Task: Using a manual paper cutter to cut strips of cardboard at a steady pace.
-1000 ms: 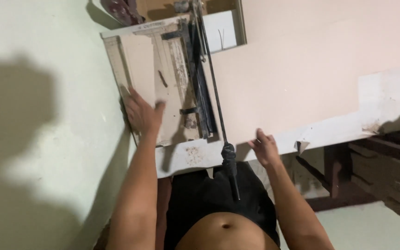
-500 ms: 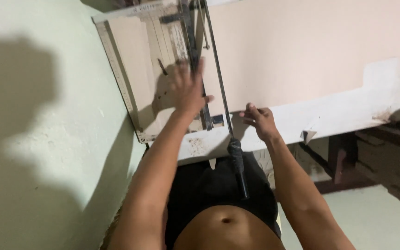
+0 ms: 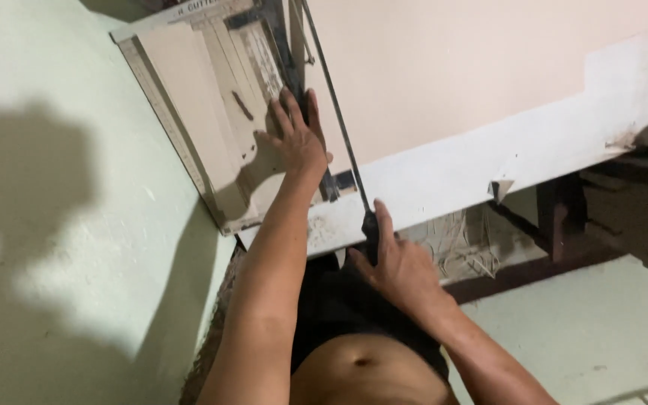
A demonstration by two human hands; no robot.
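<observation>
Pale green flooring (image 3: 61,247) fills the left of the head view, with a white-edged worktable (image 3: 534,142) crossing the upper right and dark timber framing (image 3: 564,225) beneath it. On the near corner of the table sits a guillotine paper cutter (image 3: 189,127), its beige baseboard ruled along the left edge and partly overhanging the table.

Left hand (image 3: 294,139): fingers spread, palm pressed flat on the baseboard right beside the cutting edge, holding down a large pinkish sheet (image 3: 444,67) that extends to the right across the table. Whether the fingertips lie on the sheet itself or on the clamp bar cannot be told.

Right hand (image 3: 399,266): fingers and thumb closed around the dark handle (image 3: 371,232) of the blade arm (image 3: 331,112), which runs as a thin dark bar from the handle at the table's near edge up to the pivot, out of view at the top.

Step in hand, as judged from this arrangement: the sheet is pinned and the blade is gripped, about mid-cut or poised for one; the arm's height above the board cannot be read from this angle. The next move would call for steady pressure from the flat hand, fingers kept clear of the blade line, and one even pull on the handle.
</observation>
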